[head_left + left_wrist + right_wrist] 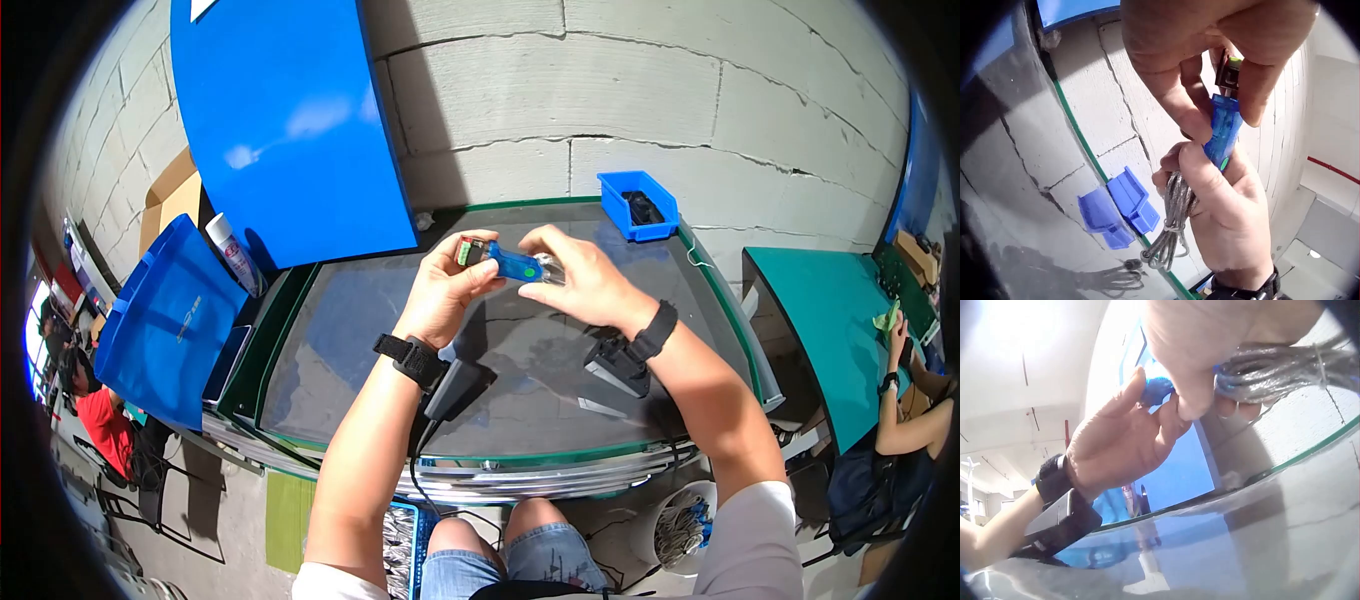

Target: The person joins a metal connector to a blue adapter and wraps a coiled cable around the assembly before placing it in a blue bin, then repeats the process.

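Observation:
In front of me, over the table, both hands hold a translucent blue cable adapter point(517, 265) with a green round sticker. A small circuit piece with green and red parts point(1230, 74) sits at the adapter's end. My left hand point(440, 290) pinches that piece, its thumb and fingertips right at the adapter's end. My right hand point(590, 275) grips the other end of the adapter and its grey cable point(1175, 215), bundled with a tie. In the right wrist view the bundled cable point(1272, 374) hangs out past the right fingers, while the left hand point(1125, 440) faces it.
A blue bin point(640, 225) with dark items stands at the table's back right. Left are a large blue panel point(290, 130), a spray can point(232, 255) and a blue bag point(165, 320). A white bucket of cables point(680, 530) stands on the floor. Other people sit on both sides.

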### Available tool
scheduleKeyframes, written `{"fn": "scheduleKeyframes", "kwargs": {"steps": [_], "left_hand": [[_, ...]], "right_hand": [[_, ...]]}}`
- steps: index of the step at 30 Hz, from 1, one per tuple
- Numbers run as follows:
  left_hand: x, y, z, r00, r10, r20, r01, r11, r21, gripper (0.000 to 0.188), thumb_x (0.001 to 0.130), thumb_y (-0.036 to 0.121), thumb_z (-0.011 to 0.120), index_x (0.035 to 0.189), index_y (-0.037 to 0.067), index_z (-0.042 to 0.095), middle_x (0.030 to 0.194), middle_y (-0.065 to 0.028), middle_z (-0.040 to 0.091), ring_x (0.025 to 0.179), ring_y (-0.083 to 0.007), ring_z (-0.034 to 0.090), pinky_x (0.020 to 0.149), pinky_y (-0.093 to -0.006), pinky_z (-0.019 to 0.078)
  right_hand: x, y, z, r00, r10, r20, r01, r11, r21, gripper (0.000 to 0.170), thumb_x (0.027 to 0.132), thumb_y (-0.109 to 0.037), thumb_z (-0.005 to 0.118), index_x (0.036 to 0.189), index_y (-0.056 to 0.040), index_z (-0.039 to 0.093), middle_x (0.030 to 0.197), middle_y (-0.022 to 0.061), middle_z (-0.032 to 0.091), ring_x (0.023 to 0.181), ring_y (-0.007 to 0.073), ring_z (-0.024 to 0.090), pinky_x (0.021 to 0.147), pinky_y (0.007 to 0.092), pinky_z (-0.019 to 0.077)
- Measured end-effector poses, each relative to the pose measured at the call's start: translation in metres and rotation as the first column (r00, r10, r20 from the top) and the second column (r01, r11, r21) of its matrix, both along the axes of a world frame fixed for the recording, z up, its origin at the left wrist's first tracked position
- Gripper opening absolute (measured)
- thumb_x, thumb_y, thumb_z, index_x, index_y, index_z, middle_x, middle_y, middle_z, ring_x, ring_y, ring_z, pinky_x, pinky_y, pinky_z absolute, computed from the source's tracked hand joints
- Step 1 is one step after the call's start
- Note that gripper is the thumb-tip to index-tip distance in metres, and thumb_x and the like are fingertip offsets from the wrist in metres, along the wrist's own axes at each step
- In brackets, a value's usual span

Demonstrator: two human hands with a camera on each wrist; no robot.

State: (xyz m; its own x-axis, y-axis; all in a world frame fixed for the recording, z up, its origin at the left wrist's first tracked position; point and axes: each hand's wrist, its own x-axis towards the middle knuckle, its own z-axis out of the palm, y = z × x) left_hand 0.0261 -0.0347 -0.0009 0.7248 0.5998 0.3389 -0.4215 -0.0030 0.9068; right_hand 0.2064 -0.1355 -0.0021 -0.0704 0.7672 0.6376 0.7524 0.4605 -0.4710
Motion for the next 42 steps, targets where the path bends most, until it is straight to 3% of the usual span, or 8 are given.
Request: {"fn": "scheduleKeyframes", "kwargs": {"steps": [2,9,17,20,23,32,37,42], "left_hand": [[-0.001,0.001,0.002,0.999,0.026,0.036,-0.024,0.998,-0.057,0.039,0.08,0.008,0.068,0.117,0.007,0.053,0.092,0.0011,0.058,0.081,-0.0091,0.059,0.078,-0.0285,0.0533],[-0.001,0.011,-0.006,0.981,0.028,0.189,0.01,0.981,-0.195,0.041,0.085,0.012,0.064,0.123,0.008,0.048,0.094,0.0006,0.058,0.086,-0.01,0.06,0.08,-0.0287,0.0531],[0.003,-0.001,-0.005,0.981,-0.166,0.103,0.186,0.954,-0.235,0.037,0.083,0.015,0.066,0.114,0.004,0.049,0.101,-0.0112,0.062,0.093,-0.0196,0.062,0.083,-0.0332,0.0538],[0.004,0.004,-0.007,0.989,-0.144,0.045,0.15,0.965,-0.215,0.04,0.081,0.012,0.068,0.114,0.004,0.046,0.098,-0.0124,0.063,0.092,-0.0195,0.063,0.082,-0.0331,0.0538],[0.004,-0.001,-0.003,0.995,-0.079,0.064,0.089,0.978,-0.187,0.042,0.08,0.008,0.068,0.114,0.004,0.042,0.098,-0.0124,0.063,0.091,-0.0196,0.063,0.083,-0.0331,0.0536],[0.003,-0.004,-0.002,0.981,-0.101,0.165,0.137,0.965,-0.224,0.034,0.083,0.01,0.065,0.111,0.003,0.047,0.096,-0.0126,0.062,0.089,-0.0206,0.063,0.081,-0.0312,0.0538],[0.005,0.009,-0.012,0.962,-0.117,0.248,0.191,0.934,-0.302,0.025,0.087,0.011,0.06,0.109,0.001,0.053,0.101,-0.0124,0.062,0.088,-0.0195,0.063,0.079,-0.0292,0.0542],[0.003,-0.008,-0.001,0.982,-0.161,0.095,0.176,0.967,-0.184,0.052,0.074,0.006,0.073,0.117,0.009,0.046,0.099,-0.0043,0.055,0.099,-0.0156,0.054,0.09,-0.0312,0.0425]], "right_hand": [[0.006,-0.005,0.008,0.981,0.09,-0.174,-0.107,0.99,-0.092,0.051,0.076,-0.017,0.072,0.118,-0.0022,0.046,0.104,0.0134,0.06,0.1,0.0234,0.058,0.086,0.0333,0.045],[0.013,-0.001,0.006,0.761,0.178,-0.624,-0.449,0.839,-0.307,0.041,0.083,-0.013,0.065,0.119,-0.0011,0.049,0.098,0.004,0.057,0.088,0.0091,0.055,0.078,0.0249,0.0466],[-0.011,0.003,-0.001,0.82,0.239,-0.52,-0.349,0.929,-0.123,0.027,0.084,-0.01,0.063,0.106,-0.0009,0.051,0.09,0.0027,0.056,0.082,0.0087,0.054,0.073,0.0248,0.0471],[-0.018,-0.002,0.0,0.791,0.259,-0.554,-0.36,0.93,-0.079,0.026,0.083,-0.011,0.065,0.102,-0.0014,0.051,0.088,0.0027,0.055,0.081,0.0084,0.053,0.072,0.0248,0.0461],[-0.016,-0.003,0.002,0.914,0.144,-0.378,-0.196,0.975,-0.104,0.026,0.083,-0.012,0.066,0.101,-0.002,0.05,0.087,0.0027,0.055,0.08,0.0077,0.052,0.071,0.0243,0.0455],[-0.009,-0.007,0.007,0.618,0.297,-0.728,-0.529,0.842,-0.106,0.037,0.082,-0.009,0.064,0.114,-0.0048,0.046,0.099,0.0006,0.053,0.094,0.0078,0.051,0.082,0.0235,0.0429],[-0.009,-0.001,0.004,0.614,0.349,-0.708,-0.555,0.829,-0.073,0.043,0.08,-0.002,0.065,0.117,-0.004,0.044,0.102,0.0023,0.053,0.097,0.0101,0.052,0.086,0.0263,0.0446],[-0.009,0.005,-0.007,0.635,0.323,-0.702,-0.499,0.865,-0.053,0.047,0.074,-0.002,0.072,0.113,-0.0043,0.045,0.102,0.0022,0.052,0.096,0.0109,0.052,0.085,0.0276,0.0471]]}}
